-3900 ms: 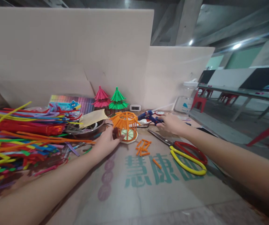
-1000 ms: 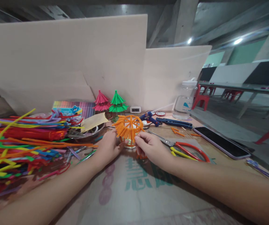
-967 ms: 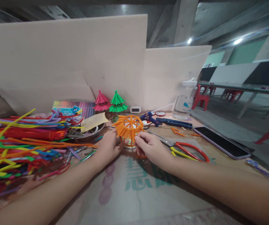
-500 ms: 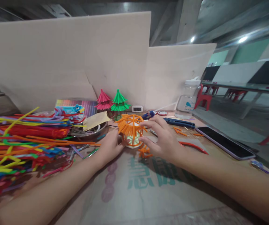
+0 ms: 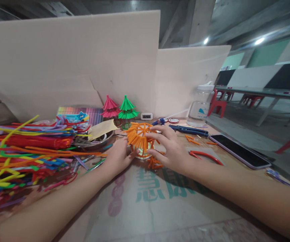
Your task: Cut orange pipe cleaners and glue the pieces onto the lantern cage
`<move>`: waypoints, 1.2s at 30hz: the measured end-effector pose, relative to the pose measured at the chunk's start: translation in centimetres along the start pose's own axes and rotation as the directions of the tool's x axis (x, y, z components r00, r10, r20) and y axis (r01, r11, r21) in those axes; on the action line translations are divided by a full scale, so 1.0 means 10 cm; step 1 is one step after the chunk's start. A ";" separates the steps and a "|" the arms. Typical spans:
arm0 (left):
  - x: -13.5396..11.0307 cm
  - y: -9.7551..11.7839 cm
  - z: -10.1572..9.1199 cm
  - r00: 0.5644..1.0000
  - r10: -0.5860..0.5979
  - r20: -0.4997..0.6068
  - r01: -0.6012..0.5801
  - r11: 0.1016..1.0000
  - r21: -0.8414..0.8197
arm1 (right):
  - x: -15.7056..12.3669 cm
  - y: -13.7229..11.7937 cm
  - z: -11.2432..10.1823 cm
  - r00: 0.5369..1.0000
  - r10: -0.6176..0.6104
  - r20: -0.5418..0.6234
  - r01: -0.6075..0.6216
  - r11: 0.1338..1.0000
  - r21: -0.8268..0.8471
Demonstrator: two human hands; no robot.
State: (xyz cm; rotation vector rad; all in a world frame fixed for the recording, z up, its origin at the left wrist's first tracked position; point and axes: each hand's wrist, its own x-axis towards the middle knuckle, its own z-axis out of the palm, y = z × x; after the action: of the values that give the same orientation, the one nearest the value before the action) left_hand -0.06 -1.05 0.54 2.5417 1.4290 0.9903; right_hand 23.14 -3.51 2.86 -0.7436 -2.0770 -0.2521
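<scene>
A small orange pavilion model made of short stick pieces stands on a pale round base in the middle of the table. My left hand grips its lower left side. My right hand reaches over from the right, fingers spread and curled, touching the orange roof and the side of the model. Loose orange stick pieces lie under my right hand.
A big heap of coloured pipe cleaners fills the left. Pink and green finished pavilions stand at the back. Scissors, a blue tool, a phone and a clear bottle lie right. Cardboard panels wall the back.
My right hand let go of its pinch at the model's right side, lifted, and now rests spread over the orange roof. The left hand stayed at the model's base.
</scene>
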 end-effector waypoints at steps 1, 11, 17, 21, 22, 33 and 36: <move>0.00 0.00 0.00 1.000 0.003 0.004 -0.003 1.000 0.003 | 0.00 0.00 0.00 1.000 -0.002 0.001 0.002 1.000 0.000; -0.01 -0.02 0.00 0.999 0.025 0.036 -0.027 0.998 0.052 | 0.00 0.00 0.00 1.000 0.007 0.007 -0.007 1.000 -0.002; 0.01 0.01 -0.01 0.999 0.015 0.028 -0.016 1.000 0.016 | 0.01 -0.02 -0.02 1.000 0.003 0.017 -0.003 1.000 0.001; 0.01 -0.02 0.00 0.998 -0.048 0.031 0.049 0.998 -0.046 | 0.01 0.04 -0.01 0.996 0.063 -0.065 -0.056 0.993 0.107; 0.00 -0.03 0.00 0.997 -0.072 0.033 0.074 0.995 -0.063 | 0.02 0.07 0.00 0.990 0.097 -0.098 -0.082 0.986 0.144; 0.02 -0.05 0.01 0.984 -0.167 0.066 0.168 0.986 -0.010 | -0.05 0.45 0.12 0.923 0.383 0.043 -0.384 0.905 0.183; 0.02 -0.02 -0.02 0.983 -0.168 0.074 0.162 0.984 0.077 | -0.08 0.46 0.19 0.918 0.393 0.052 -0.395 0.897 0.200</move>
State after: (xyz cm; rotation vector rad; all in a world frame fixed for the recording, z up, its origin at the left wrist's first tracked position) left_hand -0.24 -0.77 0.72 2.4300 1.6475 0.8178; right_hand 24.90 0.70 0.69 -1.0145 -1.8736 0.1933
